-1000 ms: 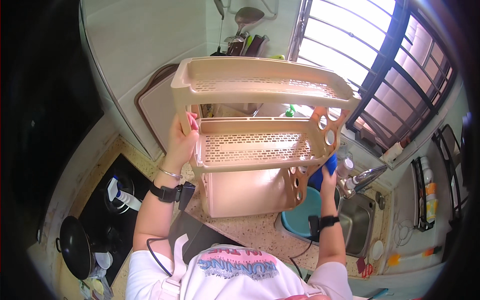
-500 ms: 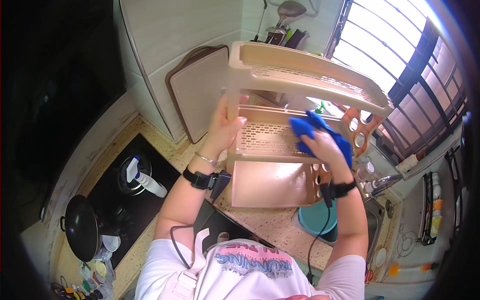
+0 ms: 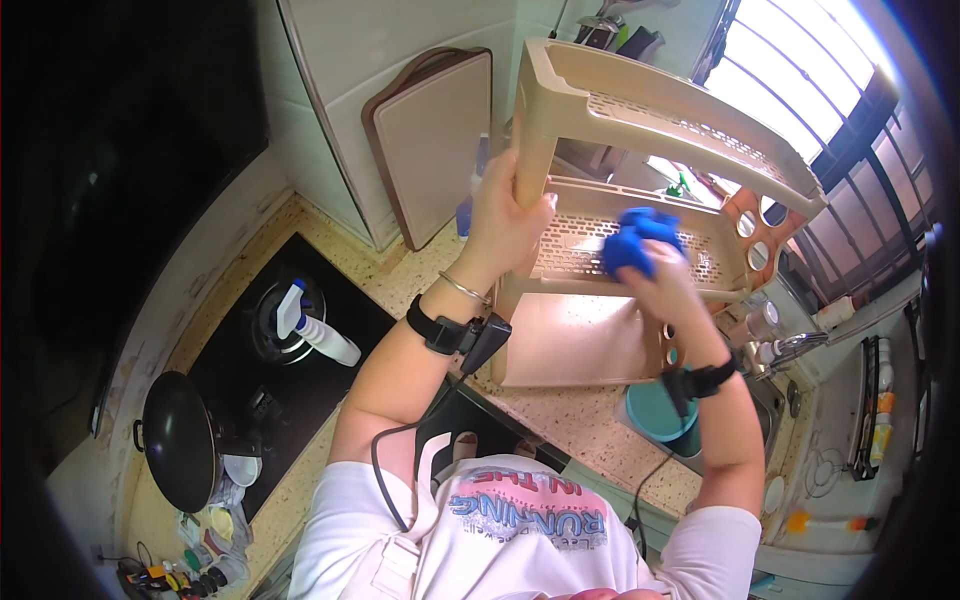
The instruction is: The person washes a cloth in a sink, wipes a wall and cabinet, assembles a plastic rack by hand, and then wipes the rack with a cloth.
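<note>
A beige plastic storage rack [image 3: 590, 115] with perforated shelves stands on the counter in front of me. My left hand [image 3: 508, 218] is closed around its left upright, thumb toward the middle shelf. A bunched blue cloth [image 3: 640, 243] is in my right hand [image 3: 668, 288], pressed against the perforated middle shelf; this hand is somewhat blurred. Below it, the lowest part of the rack shows a smooth, shiny panel. The right side of the rack has round holes. My palm and the cloth hide some of the middle shelf.
To the left, a white spray bottle [image 3: 325, 335] lies on the black cooktop [image 3: 265, 405], near a black wok [image 3: 180, 440]. A cutting board [image 3: 435, 150] leans on the wall behind. A teal bucket [image 3: 662, 415] stands by the sink at right, below a barred window [image 3: 800, 80].
My right hand and the blue cloth have shifted left along the middle shelf, relative to the rack. My left hand keeps its hold on the upright. The whole view has swung slightly.
</note>
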Demonstrator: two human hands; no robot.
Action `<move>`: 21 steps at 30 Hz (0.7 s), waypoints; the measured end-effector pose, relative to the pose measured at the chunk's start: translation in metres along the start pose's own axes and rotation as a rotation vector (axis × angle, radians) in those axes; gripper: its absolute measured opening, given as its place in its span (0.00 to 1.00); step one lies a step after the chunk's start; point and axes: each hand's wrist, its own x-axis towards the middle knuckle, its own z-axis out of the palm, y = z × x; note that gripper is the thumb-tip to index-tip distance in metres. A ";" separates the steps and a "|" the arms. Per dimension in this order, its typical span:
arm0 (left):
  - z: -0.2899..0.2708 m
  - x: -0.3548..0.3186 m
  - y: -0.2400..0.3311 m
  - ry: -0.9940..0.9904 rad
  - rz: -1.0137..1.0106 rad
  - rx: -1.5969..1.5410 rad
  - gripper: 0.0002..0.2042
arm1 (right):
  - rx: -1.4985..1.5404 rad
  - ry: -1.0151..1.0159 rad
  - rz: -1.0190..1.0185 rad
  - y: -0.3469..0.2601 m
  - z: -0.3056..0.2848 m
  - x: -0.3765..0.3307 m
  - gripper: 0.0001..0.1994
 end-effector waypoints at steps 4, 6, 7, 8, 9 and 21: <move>-0.001 -0.004 -0.006 -0.056 -0.079 -0.264 0.21 | 0.002 0.194 0.316 0.048 -0.044 -0.034 0.12; -0.002 -0.014 -0.014 -0.028 -0.026 -0.384 0.25 | 0.298 0.341 0.457 0.035 -0.047 -0.037 0.14; -0.005 -0.032 -0.019 0.074 0.008 -0.285 0.29 | 0.432 0.395 0.356 0.012 -0.047 -0.031 0.16; -0.008 -0.050 -0.023 0.176 0.040 -0.186 0.34 | 0.514 0.420 0.285 -0.018 -0.046 -0.025 0.17; -0.020 -0.068 -0.022 0.150 0.111 -0.165 0.37 | 0.469 0.391 0.212 -0.055 -0.055 -0.018 0.20; -0.089 -0.083 0.058 0.178 -0.075 -1.145 0.38 | 0.579 0.121 0.086 -0.079 -0.036 0.020 0.17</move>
